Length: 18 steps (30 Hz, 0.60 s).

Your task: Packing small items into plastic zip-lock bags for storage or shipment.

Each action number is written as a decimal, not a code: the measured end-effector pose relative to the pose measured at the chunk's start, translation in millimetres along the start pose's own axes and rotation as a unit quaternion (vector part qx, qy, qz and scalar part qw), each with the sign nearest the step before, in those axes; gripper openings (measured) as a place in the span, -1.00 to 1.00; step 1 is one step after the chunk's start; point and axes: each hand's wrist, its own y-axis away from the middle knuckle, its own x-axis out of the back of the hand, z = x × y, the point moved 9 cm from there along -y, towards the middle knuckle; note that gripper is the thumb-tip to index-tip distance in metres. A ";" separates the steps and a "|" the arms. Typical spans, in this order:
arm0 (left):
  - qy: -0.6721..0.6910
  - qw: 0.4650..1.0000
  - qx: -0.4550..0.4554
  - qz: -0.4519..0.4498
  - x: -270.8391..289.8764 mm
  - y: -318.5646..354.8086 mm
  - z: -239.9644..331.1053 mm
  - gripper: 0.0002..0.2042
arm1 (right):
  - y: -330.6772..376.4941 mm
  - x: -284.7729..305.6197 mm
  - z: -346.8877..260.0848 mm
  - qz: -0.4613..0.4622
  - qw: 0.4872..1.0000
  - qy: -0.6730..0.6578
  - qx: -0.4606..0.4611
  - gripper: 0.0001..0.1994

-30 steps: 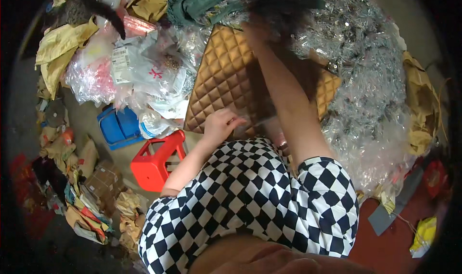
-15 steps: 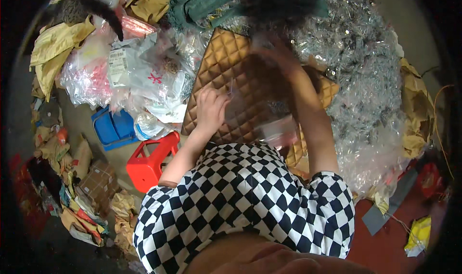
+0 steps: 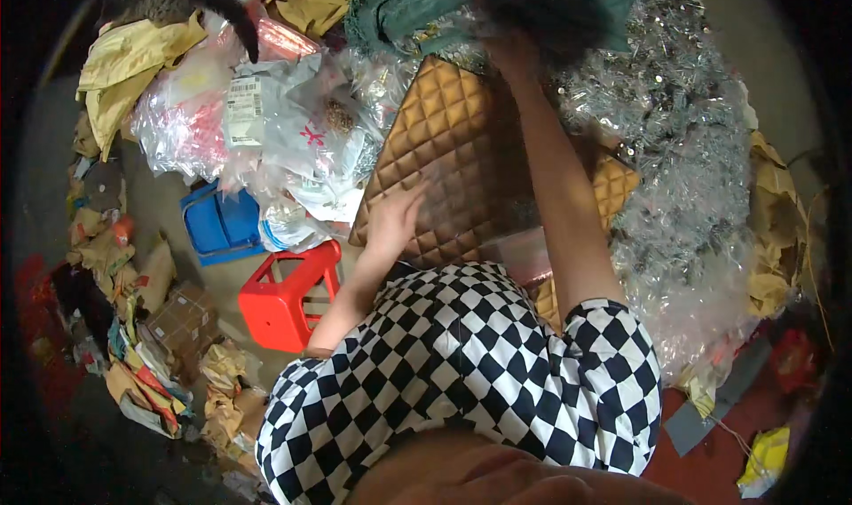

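Clear plastic bags (image 3: 266,123) hold goods; left hand (image 3: 395,221) lies flat, fingers spread, on the quilted tan panel (image 3: 444,150); right hand (image 3: 510,52) grips its top edge.

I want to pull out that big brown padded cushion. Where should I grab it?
Grab the cushion by its bare lower-left edge, near the left hand, coming from the side with the red stool. The top end is tucked under bags and cloth, and an arm crosses its right side.

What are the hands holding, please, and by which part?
Left hand lies flat on the quilted cushion; right hand reaches its top edge, grip unclear.
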 end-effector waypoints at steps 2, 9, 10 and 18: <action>0.015 0.993 -0.088 0.075 13.8 -1.7 5.5 -0.78 | 54.3 32.8 -5.9 -0.007 0.974 -0.227 0.004 -0.55; 0.008 0.977 -0.212 0.023 0.4 -17.4 82.8 -0.87 | 199.9 75.0 47.3 -0.053 0.962 -0.254 -0.089 -0.67; 0.021 0.969 -0.248 0.009 0.9 -11.3 96.6 -0.84 | 215.9 97.1 1.6 -0.079 0.991 -0.111 -0.002 -0.69; 0.008 0.906 -0.397 -0.145 -71.1 48.3 135.6 -0.72 | 312.6 122.7 -98.4 -0.138 0.940 0.214 0.225 -0.72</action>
